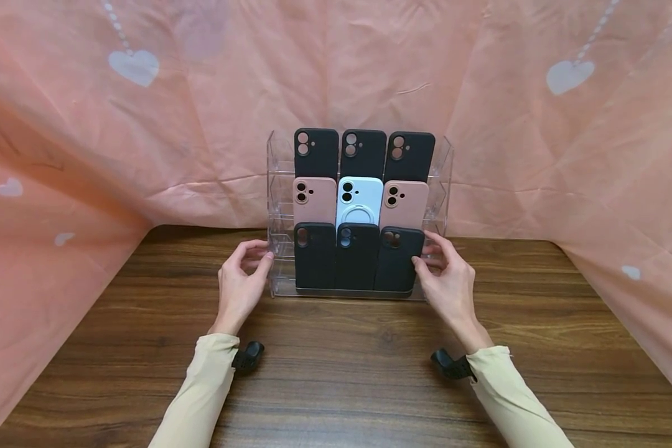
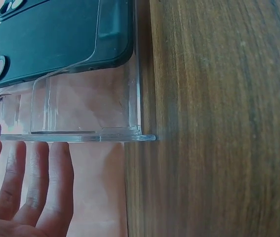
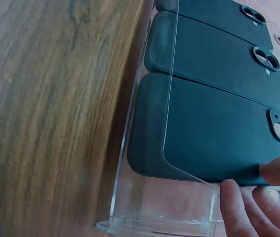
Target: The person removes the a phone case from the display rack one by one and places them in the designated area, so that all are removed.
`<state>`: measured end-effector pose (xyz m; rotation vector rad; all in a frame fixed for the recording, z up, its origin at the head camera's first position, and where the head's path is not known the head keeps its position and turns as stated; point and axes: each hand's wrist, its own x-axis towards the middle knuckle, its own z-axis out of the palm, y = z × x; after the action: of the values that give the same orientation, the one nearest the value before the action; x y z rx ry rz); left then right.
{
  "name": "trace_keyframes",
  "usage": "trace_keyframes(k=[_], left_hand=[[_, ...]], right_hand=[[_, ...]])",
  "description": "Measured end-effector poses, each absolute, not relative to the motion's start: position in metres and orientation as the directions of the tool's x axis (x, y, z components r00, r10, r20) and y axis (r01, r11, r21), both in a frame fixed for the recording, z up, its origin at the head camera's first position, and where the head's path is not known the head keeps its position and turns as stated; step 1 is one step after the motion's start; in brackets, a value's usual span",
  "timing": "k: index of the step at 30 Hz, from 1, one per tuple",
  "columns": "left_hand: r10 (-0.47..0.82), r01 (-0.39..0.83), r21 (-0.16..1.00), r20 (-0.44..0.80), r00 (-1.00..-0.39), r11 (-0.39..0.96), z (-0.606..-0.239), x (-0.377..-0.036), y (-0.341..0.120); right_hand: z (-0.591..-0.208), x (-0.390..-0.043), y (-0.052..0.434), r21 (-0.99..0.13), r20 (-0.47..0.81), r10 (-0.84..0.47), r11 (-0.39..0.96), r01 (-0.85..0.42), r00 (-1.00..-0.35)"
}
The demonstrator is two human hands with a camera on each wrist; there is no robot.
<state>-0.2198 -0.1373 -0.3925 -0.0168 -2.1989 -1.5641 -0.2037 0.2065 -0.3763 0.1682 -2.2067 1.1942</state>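
A clear acrylic tiered stand point(image 1: 277, 186) stands on the wooden table point(image 1: 341, 373). It holds three rows of phone cases: black ones on top, a white case point(image 1: 359, 200) between two pink ones in the middle, dark ones at the bottom. My left hand point(image 1: 257, 258) grips the stand's left wall, thumb at the front edge and fingers along the outside. My right hand point(image 1: 428, 258) grips the right wall, thumb by the bottom-right dark case point(image 1: 397, 258). In the left wrist view my left hand point(image 2: 26, 187) lies along the stand point(image 2: 90, 106). In the right wrist view my right hand point(image 3: 258, 207) meets the stand point(image 3: 169, 207) below a dark case point(image 3: 214, 128).
A pink cloth point(image 1: 89, 155) with white hearts hangs behind the stand and drapes down both sides of the table. Bare wood lies between the stand and the near edge. Black wrist mounts point(image 1: 249, 356) show at both beige sleeves.
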Motion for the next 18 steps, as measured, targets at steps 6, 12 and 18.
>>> trace_keyframes(k=[6,12,18], left_hand=[[-0.231,0.249,0.909,0.335,-0.914,0.334,-0.3925,-0.2200,-0.1383],[-0.231,0.249,0.909,0.335,-0.913,0.333,-0.3932,-0.2201,-0.1384],[-0.225,0.252,0.909,0.336,-0.915,0.331,-0.3936,-0.2205,-0.1389]], right_hand=[[-0.3785,-0.2011,0.2076,-0.787,0.539,0.223,0.477,-0.391,-0.812],[-0.3755,-0.1996,0.2078,-0.823,0.520,0.243,0.400,-0.404,-0.819],[-0.3714,-0.1985,0.2090,-0.832,0.536,0.266,0.324,-0.450,-0.801]])
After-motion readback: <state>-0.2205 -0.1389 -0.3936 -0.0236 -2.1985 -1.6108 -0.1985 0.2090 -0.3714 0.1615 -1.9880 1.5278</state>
